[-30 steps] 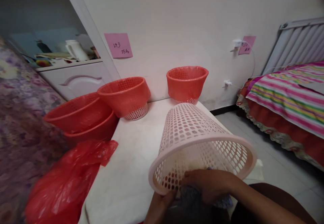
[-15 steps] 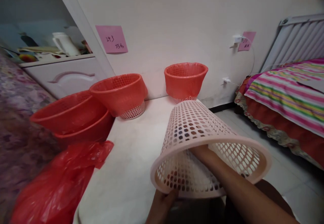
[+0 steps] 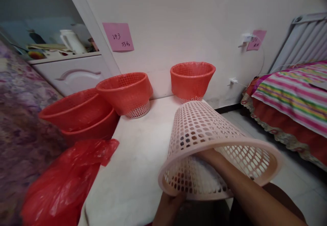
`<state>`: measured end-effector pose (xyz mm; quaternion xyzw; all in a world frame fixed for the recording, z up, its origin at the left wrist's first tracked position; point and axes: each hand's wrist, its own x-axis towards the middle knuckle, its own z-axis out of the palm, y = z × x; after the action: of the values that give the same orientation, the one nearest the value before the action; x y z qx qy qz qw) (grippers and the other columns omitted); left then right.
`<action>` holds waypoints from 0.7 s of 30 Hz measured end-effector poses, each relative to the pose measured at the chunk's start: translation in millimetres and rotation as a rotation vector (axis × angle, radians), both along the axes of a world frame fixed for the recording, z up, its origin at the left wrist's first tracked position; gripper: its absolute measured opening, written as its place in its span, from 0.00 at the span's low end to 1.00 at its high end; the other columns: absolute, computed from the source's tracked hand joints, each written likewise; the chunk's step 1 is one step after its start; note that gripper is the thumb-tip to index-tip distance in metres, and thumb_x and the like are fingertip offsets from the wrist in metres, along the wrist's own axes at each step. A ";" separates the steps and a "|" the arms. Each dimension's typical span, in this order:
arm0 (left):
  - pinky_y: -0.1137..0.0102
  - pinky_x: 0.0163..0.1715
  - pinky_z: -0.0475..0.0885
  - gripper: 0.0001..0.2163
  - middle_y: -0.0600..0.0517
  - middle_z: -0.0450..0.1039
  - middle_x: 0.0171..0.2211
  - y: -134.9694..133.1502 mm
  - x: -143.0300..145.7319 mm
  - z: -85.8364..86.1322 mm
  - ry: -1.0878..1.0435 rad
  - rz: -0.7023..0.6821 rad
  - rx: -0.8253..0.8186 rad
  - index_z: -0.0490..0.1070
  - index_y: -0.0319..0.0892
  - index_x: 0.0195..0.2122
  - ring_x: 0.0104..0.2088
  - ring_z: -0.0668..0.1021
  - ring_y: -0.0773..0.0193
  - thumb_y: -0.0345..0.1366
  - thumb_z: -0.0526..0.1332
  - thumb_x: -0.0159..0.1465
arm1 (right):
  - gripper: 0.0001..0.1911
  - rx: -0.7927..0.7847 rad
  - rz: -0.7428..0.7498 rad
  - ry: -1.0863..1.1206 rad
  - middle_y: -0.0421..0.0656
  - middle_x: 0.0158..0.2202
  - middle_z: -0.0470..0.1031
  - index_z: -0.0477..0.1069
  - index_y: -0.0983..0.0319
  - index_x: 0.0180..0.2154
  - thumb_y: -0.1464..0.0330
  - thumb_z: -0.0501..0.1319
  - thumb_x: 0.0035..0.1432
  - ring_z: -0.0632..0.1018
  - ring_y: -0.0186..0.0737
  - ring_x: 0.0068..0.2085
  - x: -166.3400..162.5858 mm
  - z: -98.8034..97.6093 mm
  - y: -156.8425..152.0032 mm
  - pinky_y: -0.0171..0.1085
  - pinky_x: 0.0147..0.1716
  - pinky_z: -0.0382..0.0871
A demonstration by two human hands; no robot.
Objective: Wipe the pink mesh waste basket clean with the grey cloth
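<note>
Currently, two hands (image 3: 174, 201) at one tilted pink basket (image 3: 198, 125).

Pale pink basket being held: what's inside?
The right forearm enters the pale pink basket; bits of the right hand and something dark show through its holes. The basket's upper side covers the hand's grip.

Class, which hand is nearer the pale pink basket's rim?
Left. The left hand holds the rim at its lower edge; the right hand is farther inside the basket.

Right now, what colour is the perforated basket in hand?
Pale pink; the perforated basket shows best in the head view.
</note>
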<state>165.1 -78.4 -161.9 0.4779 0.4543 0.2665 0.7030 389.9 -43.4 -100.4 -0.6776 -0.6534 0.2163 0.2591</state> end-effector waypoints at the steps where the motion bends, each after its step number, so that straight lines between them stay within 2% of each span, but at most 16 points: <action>1: 0.54 0.52 0.71 0.28 0.41 0.78 0.48 0.4 -0.3 1.1 -0.001 0.007 0.010 0.70 0.39 0.53 0.56 0.72 0.42 0.38 0.68 0.50 | 0.25 -0.022 0.004 -0.032 0.56 0.57 0.67 0.65 0.62 0.55 0.69 0.61 0.55 0.69 0.58 0.56 -4.7 0.9 -5.0 0.56 0.55 0.61; 3: 0.54 0.52 0.70 0.27 0.42 0.79 0.47 0.7 0.2 5.6 0.006 -0.001 0.013 0.71 0.39 0.52 0.56 0.72 0.42 0.37 0.68 0.50 | 0.32 -0.073 0.049 -0.085 0.59 0.53 0.71 0.66 0.65 0.54 0.73 0.63 0.44 0.72 0.63 0.53 -14.2 3.6 -19.3 0.56 0.52 0.64; 5: 0.53 0.47 0.74 0.29 0.41 0.78 0.49 0.5 1.9 11.4 0.001 -0.031 -0.001 0.69 0.39 0.54 0.52 0.75 0.41 0.37 0.68 0.49 | 0.33 -0.116 0.128 -0.112 0.58 0.48 0.74 0.68 0.66 0.51 0.75 0.63 0.38 0.76 0.64 0.48 -22.0 7.6 -37.3 0.54 0.46 0.69; 6: 0.53 0.44 0.75 0.31 0.40 0.77 0.50 0.4 2.8 13.9 -0.010 -0.042 -0.004 0.68 0.39 0.56 0.50 0.76 0.41 0.38 0.68 0.49 | 0.32 -0.137 0.174 -0.126 0.57 0.46 0.76 0.69 0.65 0.50 0.75 0.62 0.37 0.77 0.63 0.46 -24.7 9.8 -46.2 0.52 0.43 0.70; 8: 0.54 0.46 0.74 0.31 0.40 0.75 0.52 0.6 3.8 17.2 -0.044 -0.035 0.013 0.69 0.38 0.55 0.50 0.76 0.42 0.38 0.70 0.48 | 0.29 -0.170 0.275 -0.142 0.54 0.44 0.77 0.70 0.63 0.47 0.74 0.62 0.37 0.78 0.61 0.43 -27.3 13.9 -61.4 0.49 0.40 0.71; 11: 0.57 0.48 0.73 0.27 0.39 0.77 0.49 1.6 -0.5 19.8 -0.060 0.030 -0.020 0.71 0.36 0.50 0.50 0.77 0.45 0.37 0.70 0.48 | 0.24 -0.174 0.439 -0.113 0.49 0.42 0.79 0.70 0.59 0.44 0.71 0.62 0.39 0.79 0.56 0.42 -23.8 18.4 -73.7 0.44 0.37 0.71; 14: 0.56 0.40 0.76 0.25 0.38 0.80 0.44 1.6 -10.9 26.1 -0.011 0.044 -0.063 0.70 0.34 0.49 0.42 0.81 0.44 0.40 0.69 0.51 | 0.21 -0.182 0.527 -0.028 0.45 0.40 0.79 0.71 0.57 0.42 0.71 0.61 0.41 0.79 0.51 0.41 -14.7 23.0 -75.7 0.40 0.36 0.70; 16: 0.57 0.39 0.76 0.23 0.38 0.80 0.43 0.3 -17.1 32.5 0.017 0.032 -0.035 0.71 0.35 0.47 0.41 0.81 0.46 0.42 0.68 0.53 | 0.22 -0.177 0.505 0.042 0.44 0.41 0.79 0.71 0.57 0.42 0.73 0.60 0.40 0.79 0.49 0.42 -8.9 26.3 -73.1 0.40 0.38 0.70; 18: 0.59 0.40 0.76 0.21 0.40 0.80 0.43 -1.8 -19.7 37.3 0.022 0.050 -0.017 0.73 0.36 0.45 0.41 0.81 0.47 0.43 0.68 0.53 | 0.24 -0.109 0.438 0.117 0.44 0.42 0.79 0.72 0.58 0.43 0.75 0.60 0.39 0.78 0.47 0.44 -5.5 27.3 -66.9 0.40 0.42 0.70; 21: 0.60 0.37 0.76 0.22 0.42 0.81 0.42 -5.8 -15.3 36.2 0.002 0.101 -0.029 0.73 0.37 0.44 0.40 0.81 0.49 0.42 0.70 0.50 | 0.25 0.108 0.164 0.155 0.44 0.47 0.78 0.72 0.58 0.45 0.77 0.60 0.41 0.76 0.48 0.49 -3.8 21.0 -48.7 0.42 0.48 0.69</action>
<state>149.8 -84.2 -125.7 0.4446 0.4824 0.2944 0.6949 386.1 -92.1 -79.4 -0.5880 -0.6954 0.2530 0.3266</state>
